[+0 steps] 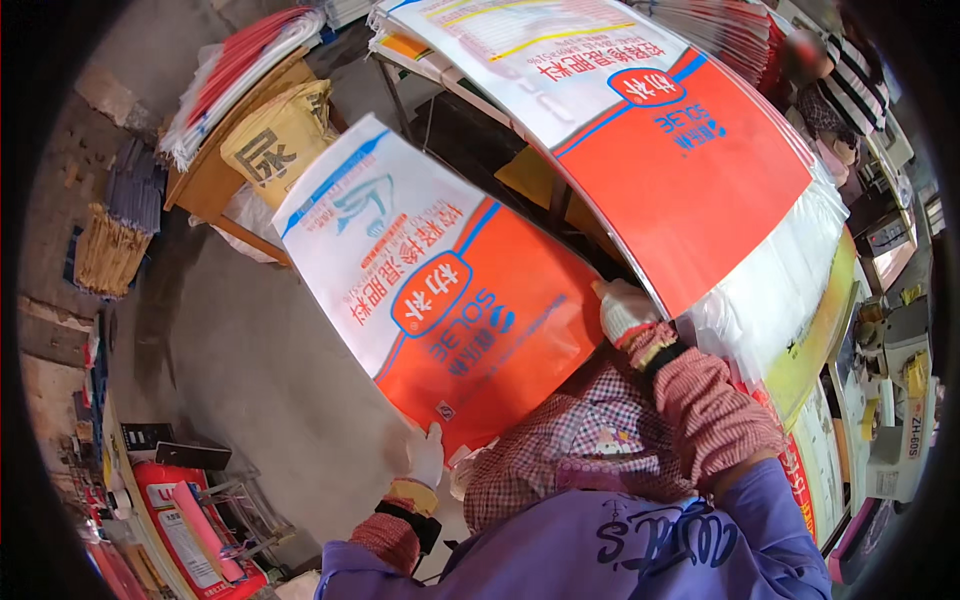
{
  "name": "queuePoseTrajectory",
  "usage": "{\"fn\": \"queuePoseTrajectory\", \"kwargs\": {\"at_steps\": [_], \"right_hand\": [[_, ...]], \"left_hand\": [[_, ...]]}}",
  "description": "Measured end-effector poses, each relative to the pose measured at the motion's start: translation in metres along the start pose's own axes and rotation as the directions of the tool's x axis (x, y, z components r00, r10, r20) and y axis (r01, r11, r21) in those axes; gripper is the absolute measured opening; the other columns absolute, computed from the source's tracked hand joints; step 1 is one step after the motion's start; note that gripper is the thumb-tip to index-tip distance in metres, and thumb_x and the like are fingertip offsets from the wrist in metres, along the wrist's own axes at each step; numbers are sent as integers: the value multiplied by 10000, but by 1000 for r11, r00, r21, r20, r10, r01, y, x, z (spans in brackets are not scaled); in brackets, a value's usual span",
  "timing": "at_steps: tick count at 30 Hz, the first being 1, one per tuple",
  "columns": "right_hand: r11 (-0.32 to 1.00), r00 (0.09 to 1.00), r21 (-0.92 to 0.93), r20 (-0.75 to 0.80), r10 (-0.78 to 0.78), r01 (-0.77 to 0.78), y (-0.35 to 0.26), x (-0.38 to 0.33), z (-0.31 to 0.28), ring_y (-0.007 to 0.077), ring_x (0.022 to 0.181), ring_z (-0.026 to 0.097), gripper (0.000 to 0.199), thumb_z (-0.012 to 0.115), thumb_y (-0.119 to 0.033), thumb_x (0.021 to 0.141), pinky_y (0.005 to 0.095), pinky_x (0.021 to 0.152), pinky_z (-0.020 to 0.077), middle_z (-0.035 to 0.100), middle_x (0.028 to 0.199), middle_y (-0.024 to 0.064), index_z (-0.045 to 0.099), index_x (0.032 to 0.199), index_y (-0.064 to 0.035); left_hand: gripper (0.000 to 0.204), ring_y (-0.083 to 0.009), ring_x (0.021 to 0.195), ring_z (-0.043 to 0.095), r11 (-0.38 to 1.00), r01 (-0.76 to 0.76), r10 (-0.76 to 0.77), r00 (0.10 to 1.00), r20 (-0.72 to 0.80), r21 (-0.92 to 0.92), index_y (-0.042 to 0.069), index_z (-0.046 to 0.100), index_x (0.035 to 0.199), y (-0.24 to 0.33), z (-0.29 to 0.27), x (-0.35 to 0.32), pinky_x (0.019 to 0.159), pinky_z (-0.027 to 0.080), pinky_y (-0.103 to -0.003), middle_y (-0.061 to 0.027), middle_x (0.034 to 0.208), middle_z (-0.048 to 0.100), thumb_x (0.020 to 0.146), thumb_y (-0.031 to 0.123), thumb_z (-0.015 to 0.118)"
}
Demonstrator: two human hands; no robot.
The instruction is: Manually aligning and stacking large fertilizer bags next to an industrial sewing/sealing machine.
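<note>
I hold a large flat woven sack [440,290], white at the far end and orange at the near end, with blue trim. My left hand [427,455], in a white glove, grips its near lower corner. My right hand [622,310], also gloved, grips its near right edge beside a table. A second sack of the same print [660,130] lies spread on a stack on the table, with clear plastic liner [780,290] hanging from its near end.
A wooden bench [205,180] at the left carries a yellow sack [280,140] and a pile of folded sacks [240,70]. Another person in a striped top [845,80] stands at the far right. A sewing machine [900,420] stands at the right. Grey concrete floor [250,370] lies below.
</note>
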State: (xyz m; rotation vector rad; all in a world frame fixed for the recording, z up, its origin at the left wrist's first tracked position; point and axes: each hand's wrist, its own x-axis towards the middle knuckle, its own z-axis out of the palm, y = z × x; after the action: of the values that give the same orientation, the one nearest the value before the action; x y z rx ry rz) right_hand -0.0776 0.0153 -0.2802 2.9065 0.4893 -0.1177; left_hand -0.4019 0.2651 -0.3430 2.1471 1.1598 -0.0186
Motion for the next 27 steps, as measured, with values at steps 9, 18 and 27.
{"fn": "queuePoseTrajectory", "kwargs": {"at_steps": [9, 18, 27], "right_hand": [[855, 991, 518, -133, 35, 39, 30, 32, 41, 294, 835, 653, 242, 500, -222, 891, 424, 682, 504, 660, 900, 148, 638, 1037, -86], [607, 984, 785, -17, -176, 122, 46, -47, -32, 323, 806, 645, 265, 598, -161, 751, 449, 675, 510, 656, 888, 157, 647, 987, -52], [564, 992, 817, -79, -96, 120, 90, -148, -103, 327, 868, 641, 296, 654, -180, 725, 445, 745, 530, 619, 1033, 156, 652, 1007, -89]], "left_hand": [[430, -336, 760, 605, 962, 211, -139, 925, 353, -175, -89, 593, 978, 27, 11, 73, 673, 470, -422, -229, 895, 646, 911, 333, 538], [526, -353, 949, 647, 940, -75, -61, 923, 379, 334, -18, 622, 1033, -6, 48, 111, 799, 505, -434, -210, 963, 671, 731, 395, 746], [523, -318, 1180, 485, 494, -864, 869, 495, 20, -101, -26, 426, 1315, 316, -8, 15, 1041, 367, -375, -145, 1302, 480, 865, 123, 647]]}}
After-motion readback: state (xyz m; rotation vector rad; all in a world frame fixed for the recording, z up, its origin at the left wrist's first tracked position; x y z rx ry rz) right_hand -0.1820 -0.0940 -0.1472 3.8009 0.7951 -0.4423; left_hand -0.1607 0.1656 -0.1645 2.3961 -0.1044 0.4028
